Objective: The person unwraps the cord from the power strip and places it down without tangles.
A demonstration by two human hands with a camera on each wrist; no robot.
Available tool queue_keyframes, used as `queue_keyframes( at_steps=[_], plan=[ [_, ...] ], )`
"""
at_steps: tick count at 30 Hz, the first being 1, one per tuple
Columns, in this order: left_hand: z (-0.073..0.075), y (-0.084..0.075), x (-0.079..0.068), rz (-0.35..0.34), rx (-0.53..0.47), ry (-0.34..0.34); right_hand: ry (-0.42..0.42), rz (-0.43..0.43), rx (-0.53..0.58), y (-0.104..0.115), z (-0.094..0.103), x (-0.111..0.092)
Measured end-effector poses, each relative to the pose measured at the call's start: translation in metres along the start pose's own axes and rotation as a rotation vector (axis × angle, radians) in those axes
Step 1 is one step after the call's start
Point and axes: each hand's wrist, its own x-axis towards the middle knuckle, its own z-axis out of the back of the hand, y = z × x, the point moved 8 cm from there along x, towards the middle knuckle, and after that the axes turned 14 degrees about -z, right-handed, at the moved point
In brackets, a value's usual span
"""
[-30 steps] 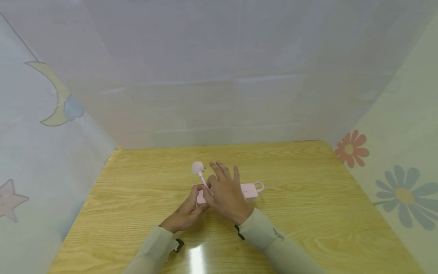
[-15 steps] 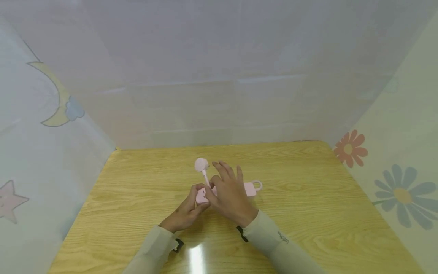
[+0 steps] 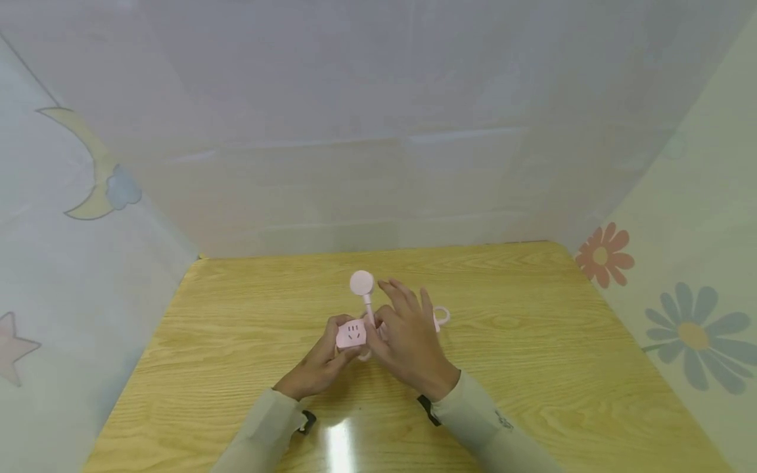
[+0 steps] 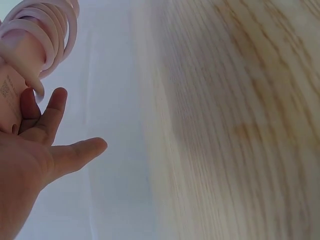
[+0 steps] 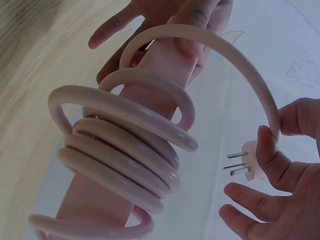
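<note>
The pink power strip (image 3: 351, 334) is held over the table (image 3: 236, 315), between its left and right edges, with its cord (image 5: 120, 155) coiled around it. The left hand (image 3: 322, 361) grips the socket end; the right hand (image 3: 411, 345) pinches the cord near the plug (image 3: 361, 282), its other fingers apart. A flower-printed wall (image 3: 674, 243) flanks the table's right edge.

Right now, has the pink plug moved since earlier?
Yes: in the head view the three-pin plug has shifted right, away from the left edge of the wooden table.

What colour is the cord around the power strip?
Pale pink; the cord shows best in the right wrist view.
</note>
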Motion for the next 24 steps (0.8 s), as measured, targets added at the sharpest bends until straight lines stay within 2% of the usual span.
queue_keyframes(
  at_steps=[12,24],
  plan=[
    [0.001,0.000,0.001,-0.014,-0.002,-0.006,-0.028,-0.046,0.032,-0.011,0.008,-0.010],
    [0.006,0.003,0.000,-0.018,0.034,-0.054,-0.059,-0.053,0.074,-0.018,0.012,-0.023]
  ],
)
